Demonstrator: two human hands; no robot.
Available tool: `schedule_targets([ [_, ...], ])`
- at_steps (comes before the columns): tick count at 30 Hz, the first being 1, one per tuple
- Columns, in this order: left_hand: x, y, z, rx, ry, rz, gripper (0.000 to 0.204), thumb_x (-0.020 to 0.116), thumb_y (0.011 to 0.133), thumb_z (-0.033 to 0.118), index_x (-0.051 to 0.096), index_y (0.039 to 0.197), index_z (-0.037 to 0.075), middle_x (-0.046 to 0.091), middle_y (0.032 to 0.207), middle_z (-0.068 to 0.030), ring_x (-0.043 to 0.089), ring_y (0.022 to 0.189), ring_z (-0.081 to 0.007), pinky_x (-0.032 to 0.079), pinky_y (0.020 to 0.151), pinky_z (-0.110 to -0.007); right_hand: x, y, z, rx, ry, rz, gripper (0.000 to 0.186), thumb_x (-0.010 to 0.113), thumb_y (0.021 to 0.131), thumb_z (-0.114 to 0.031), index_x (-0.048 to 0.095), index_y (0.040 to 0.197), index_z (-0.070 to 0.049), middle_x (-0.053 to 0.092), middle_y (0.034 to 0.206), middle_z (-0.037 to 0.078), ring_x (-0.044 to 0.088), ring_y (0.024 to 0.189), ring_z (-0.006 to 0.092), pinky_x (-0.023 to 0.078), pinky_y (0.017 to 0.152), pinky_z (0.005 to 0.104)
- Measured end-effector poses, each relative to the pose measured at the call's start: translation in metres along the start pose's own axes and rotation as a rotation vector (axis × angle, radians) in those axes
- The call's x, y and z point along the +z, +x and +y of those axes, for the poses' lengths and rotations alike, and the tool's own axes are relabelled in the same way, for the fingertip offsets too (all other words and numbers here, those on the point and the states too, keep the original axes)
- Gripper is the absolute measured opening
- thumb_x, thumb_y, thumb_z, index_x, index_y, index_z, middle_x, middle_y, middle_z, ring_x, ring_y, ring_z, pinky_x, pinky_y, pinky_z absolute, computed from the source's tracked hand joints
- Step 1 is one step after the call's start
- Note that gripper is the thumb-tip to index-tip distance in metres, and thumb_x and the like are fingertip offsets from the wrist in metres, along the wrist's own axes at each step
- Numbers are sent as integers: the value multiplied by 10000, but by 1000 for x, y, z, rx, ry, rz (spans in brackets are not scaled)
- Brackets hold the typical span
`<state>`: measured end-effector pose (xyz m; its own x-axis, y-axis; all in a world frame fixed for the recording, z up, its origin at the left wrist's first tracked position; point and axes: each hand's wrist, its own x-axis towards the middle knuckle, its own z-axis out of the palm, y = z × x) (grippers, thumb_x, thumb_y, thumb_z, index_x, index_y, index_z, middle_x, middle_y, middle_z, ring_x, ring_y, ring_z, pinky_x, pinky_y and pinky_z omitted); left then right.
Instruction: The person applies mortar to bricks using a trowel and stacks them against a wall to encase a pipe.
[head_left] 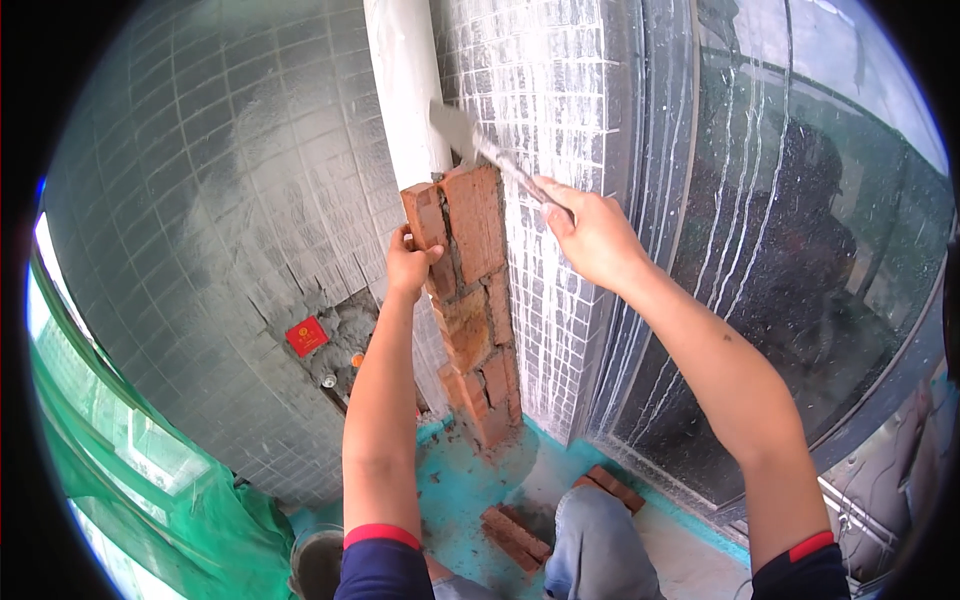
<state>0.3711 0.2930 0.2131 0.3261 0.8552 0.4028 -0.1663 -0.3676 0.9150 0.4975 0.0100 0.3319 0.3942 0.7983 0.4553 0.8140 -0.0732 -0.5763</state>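
Observation:
A narrow column of red bricks (465, 325) stands in the corner around the lower part of a white pipe (400, 80). At its top left, my left hand (411, 262) grips an upright brick (423, 215), thumb on the near face. Another large brick (474, 225) sits to the right of it, with a dark mortar joint between the two. My right hand (592, 235) holds a trowel (515, 172) by its handle. The trowel's blade, slightly blurred, is raised above the column's top, in front of the pipe.
Loose bricks (515, 537) lie on the turquoise-coated floor (450, 480) near my knee. A bucket (318, 562) stands at lower left beside green netting (150, 480). Left is a tiled wall (230, 200) with a broken patch, pipe ends and a red card (306, 336). A glass door (790, 200) is at right.

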Motion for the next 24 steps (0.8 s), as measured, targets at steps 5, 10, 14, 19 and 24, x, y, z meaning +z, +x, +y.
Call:
schedule_targets([
  [5, 4, -1, 9, -4, 112, -41, 669, 766, 768, 34, 424, 1343, 16, 620, 1060, -114, 612, 960, -230, 492, 856, -368, -5, 6, 24, -248, -4, 151, 390, 508, 952, -173, 540, 1333, -94, 638, 720, 163, 561, 538, 184, 454, 562, 346],
  [10, -11, -2, 11, 13, 246, -53, 803, 810, 715, 59, 388, 1394, -10, 663, 1037, -164, 654, 938, -257, 515, 841, -366, 14, -77, 48, 44, 482, -27, 366, 509, 978, -205, 520, 1313, -59, 511, 689, -16, 455, 533, 70, 392, 496, 248],
  [14, -16, 3, 8, 12, 278, -57, 928, 847, 685, 131, 321, 1435, -14, 644, 1096, -199, 640, 997, -287, 501, 885, -384, 32, -182, 79, 383, 851, -197, 248, 492, 996, -186, 584, 1111, 14, 460, 634, -15, 387, 417, 46, 288, 370, 217],
  [19, -7, -16, 15, -56, 294, -32, 1084, 868, 676, 236, 192, 1482, -24, 487, 1319, -285, 541, 1172, -343, 437, 979, -431, 68, -281, 116, 646, 1005, -166, 262, 503, 995, -204, 556, 1104, 28, 447, 639, 0, 370, 428, 51, 295, 378, 224],
  [24, -54, -56, -48, -75, 335, 102, 1003, 847, 690, 378, 322, 1424, -58, 595, 1190, -262, 600, 1085, -295, 466, 924, -366, 98, -319, 137, 802, 1133, -130, 219, 552, 977, -246, 550, 1072, -48, 452, 660, 7, 376, 415, 61, 294, 361, 225],
])
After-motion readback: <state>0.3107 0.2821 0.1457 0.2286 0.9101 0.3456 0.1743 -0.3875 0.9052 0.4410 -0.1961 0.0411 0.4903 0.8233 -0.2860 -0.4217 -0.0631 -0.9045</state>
